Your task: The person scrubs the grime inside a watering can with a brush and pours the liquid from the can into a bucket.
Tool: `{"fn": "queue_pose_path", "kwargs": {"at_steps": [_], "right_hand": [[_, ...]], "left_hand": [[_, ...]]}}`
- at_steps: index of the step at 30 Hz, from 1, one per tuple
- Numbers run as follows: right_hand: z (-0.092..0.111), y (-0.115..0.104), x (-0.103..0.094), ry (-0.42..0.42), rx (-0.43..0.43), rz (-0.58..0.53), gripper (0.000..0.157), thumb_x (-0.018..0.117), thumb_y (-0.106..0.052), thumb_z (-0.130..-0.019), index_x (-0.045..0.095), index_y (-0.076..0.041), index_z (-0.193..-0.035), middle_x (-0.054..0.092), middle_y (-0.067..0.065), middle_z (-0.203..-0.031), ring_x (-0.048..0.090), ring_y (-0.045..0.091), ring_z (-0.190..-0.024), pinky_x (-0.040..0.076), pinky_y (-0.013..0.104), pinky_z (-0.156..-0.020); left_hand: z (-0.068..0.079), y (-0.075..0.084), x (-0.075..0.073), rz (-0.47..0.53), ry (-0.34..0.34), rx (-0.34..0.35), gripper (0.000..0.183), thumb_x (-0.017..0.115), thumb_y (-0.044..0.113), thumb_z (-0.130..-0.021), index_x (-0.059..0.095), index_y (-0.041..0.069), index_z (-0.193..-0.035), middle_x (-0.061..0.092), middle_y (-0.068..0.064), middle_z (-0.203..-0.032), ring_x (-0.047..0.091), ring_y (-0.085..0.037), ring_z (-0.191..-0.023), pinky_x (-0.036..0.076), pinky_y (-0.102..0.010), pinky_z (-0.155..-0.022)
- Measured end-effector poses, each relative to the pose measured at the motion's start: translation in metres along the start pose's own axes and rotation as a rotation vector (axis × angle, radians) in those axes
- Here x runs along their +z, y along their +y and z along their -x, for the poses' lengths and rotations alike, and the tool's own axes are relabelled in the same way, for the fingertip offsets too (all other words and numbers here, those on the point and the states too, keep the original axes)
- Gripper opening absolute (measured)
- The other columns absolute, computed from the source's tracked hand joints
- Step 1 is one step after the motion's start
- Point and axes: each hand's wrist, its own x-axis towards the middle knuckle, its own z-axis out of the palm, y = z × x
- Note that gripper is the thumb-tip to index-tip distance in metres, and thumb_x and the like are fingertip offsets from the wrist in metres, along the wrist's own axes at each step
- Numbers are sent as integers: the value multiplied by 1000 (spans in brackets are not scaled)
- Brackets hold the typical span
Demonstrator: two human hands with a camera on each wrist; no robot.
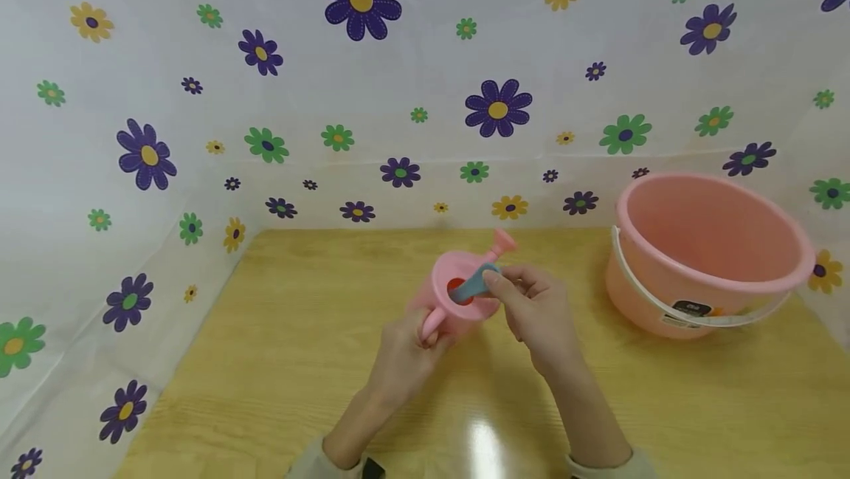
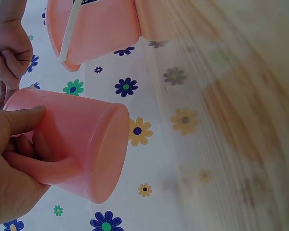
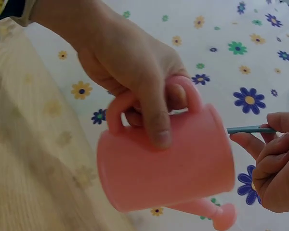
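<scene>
A pink toy watering can is held above the table, tilted with its open top facing me. My left hand grips its looped handle; in the right wrist view the fingers pass through the loop and the thumb lies along the can body. My right hand pinches the end of a flat blue tool between thumb and fingers. The tool's other end goes into the can's opening and is hidden there. Something red shows inside the opening. The sprinkler spout points away to the far right.
A large pink bucket with a white handle stands on the wooden table at the right. A white sheet with printed flowers covers the back and left side.
</scene>
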Motion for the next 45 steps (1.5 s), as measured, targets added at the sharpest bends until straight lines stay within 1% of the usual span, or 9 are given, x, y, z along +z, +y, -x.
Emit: {"fn": "queue_pose_path", "kwargs": {"at_steps": [2, 8, 13, 21, 27, 32, 36, 40, 45], "right_hand": [[-1, -1, 3, -18, 2, 22, 24, 70, -22, -94, 70, 1, -100, 49, -4, -55, 31, 9, -41, 23, 21, -40], [-4, -10, -7, 47, -30, -95, 7, 65, -13, -96, 70, -9, -93, 72, -2, -74, 28, 8, -39, 17, 25, -40], [-5, -13, -11, 66, -55, -134, 8, 65, -11, -96, 71, -10, -90, 75, 3, -79, 28, 8, -38, 14, 29, -40], [0, -8, 4, 6, 7, 0, 24, 70, -19, -94, 69, 4, -101, 47, -5, -52, 27, 7, -39, 21, 20, -40], [-2, -12, -10, 29, -40, -129, 9, 63, -12, -97, 71, -12, -92, 74, -2, -78, 26, 8, -38, 12, 30, -41], [-2, -10, -7, 21, -50, -199, 11, 63, -7, -96, 71, -10, -89, 74, 0, -77, 25, 7, -36, 9, 31, -41], [1, -5, 5, -5, 11, -117, 12, 68, -12, -94, 69, -1, -97, 56, -6, -54, 25, 7, -38, 14, 24, -40], [4, -4, 10, -34, 29, -73, 20, 69, -15, -94, 68, 4, -101, 38, -6, -48, 26, 8, -39, 19, 21, -42], [4, -8, -1, 18, -4, -183, 8, 64, -9, -96, 71, -9, -94, 67, -5, -64, 24, 7, -37, 9, 28, -41]], "left_hand": [[-3, -1, 0, -7, 2, 7, 44, 82, -10, -70, 43, 9, -70, 36, 7, -66, 42, -4, -61, 38, -15, -52], [-11, -3, -1, -31, 10, 51, 47, 83, -9, -69, 41, 10, -69, 34, 6, -65, 39, -4, -60, 35, -16, -53], [-14, -1, -1, -23, 9, 63, 49, 84, -8, -70, 39, 10, -67, 32, 6, -65, 37, -4, -61, 34, -16, -54], [-15, 0, 0, -17, 11, 89, 46, 85, -8, -68, 43, 9, -68, 34, 5, -64, 37, -4, -60, 33, -14, -53], [-14, 2, -1, -14, 21, 46, 49, 85, -7, -68, 39, 11, -66, 33, 7, -63, 38, -4, -59, 34, -15, -53], [-12, 1, -2, -3, 32, 42, 49, 85, -9, -66, 39, 10, -66, 33, 7, -63, 38, -4, -59, 33, -15, -52], [-9, 1, -3, 19, 30, 25, 48, 84, -10, -68, 40, 10, -67, 34, 6, -63, 37, -3, -59, 34, -16, -51], [-6, 0, -4, 27, 34, 10, 49, 83, -11, -68, 39, 10, -67, 32, 7, -64, 36, -2, -59, 34, -16, -50], [-3, 0, -2, 46, 44, 0, 49, 83, -13, -66, 39, 11, -66, 33, 8, -64, 37, -3, -59, 34, -15, -51]]}}
